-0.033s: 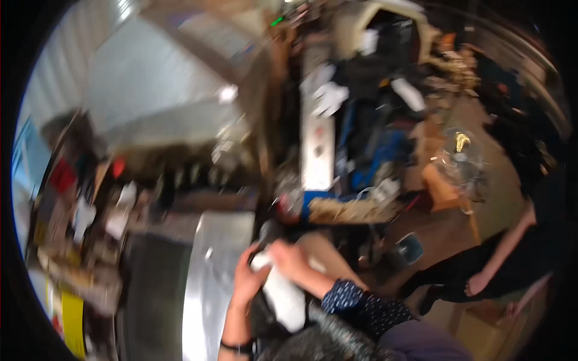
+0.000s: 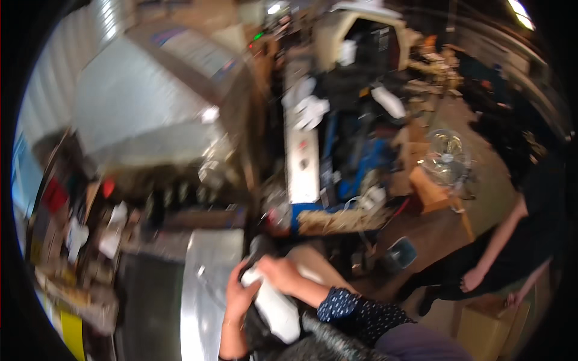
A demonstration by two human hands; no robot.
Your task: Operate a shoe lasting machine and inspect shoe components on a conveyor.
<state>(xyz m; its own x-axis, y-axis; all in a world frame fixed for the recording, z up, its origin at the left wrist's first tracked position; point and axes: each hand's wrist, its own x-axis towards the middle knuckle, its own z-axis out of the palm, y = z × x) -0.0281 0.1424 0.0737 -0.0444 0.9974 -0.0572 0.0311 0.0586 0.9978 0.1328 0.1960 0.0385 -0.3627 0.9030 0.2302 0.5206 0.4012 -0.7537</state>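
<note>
A long white thing [image 2: 278,313] with a smooth, rounded lower end lies against my lap; its kind is not clear. My left hand [image 2: 242,289] grips its upper left edge between thumb and fingers. My right hand [image 2: 278,274] is closed at its top from the other side, fingers bent and partly hidden. A dark, rounded piece [image 2: 262,246] sticks out just beyond my fingers; whether it is joined to the white thing I cannot tell. Left of my left hand is a shiny metal plate [image 2: 208,301].
A dark panel [image 2: 149,301] adjoins the metal plate. Ahead stands a machine with blue parts [image 2: 367,165] and white cloths [image 2: 311,112]. A round fan [image 2: 447,157], a cardboard box [image 2: 430,189] and a bin [image 2: 401,253] stand to the right. Another person's arm [image 2: 497,253] hangs at far right.
The view has shifted, so the surroundings sit a little lower and farther left. Both hands keep hold of the white thing, with their grip much the same.
</note>
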